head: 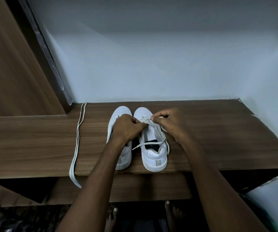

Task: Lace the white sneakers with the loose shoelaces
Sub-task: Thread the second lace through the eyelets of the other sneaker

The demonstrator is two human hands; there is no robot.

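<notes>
1. Two white sneakers are seen side by side on the wooden shelf (201, 131), the left sneaker (124, 158) and the right sneaker (155, 158) just beside each other, near the front edge.
2. Both are pointed toes-away, toward the pale wall (151, 64); the long axes are run front to back, heels turned to the camera.
3. A lace (149, 144) is already threaded at the front eyelets of the right sneaker; one end is trailed back across its dark opening, the other is draped down its right side.
4. The left hand (126, 129) is reached in over the left sneaker, knuckles up, fingers curled, and the lace is pinched at the right sneaker's tongue.
5. The right hand (166, 123) is held over the right sneaker's far side, wrist bent, with fingertips closed tight on the thin lace tip beside the eyelets.
6. Both forearms are stretched forward from the bottom of the view, converging on the one shoe.
7. A second lace (78, 139) is laid loose, well apart to the left, doubled into two strands running from the back wall to the front edge, where its loop is hung over.
8. Counted: two sneakers, two laces, two hands.
9. Bare feet (171, 213) are glimpsed on the dark floor below the shelf.
</notes>
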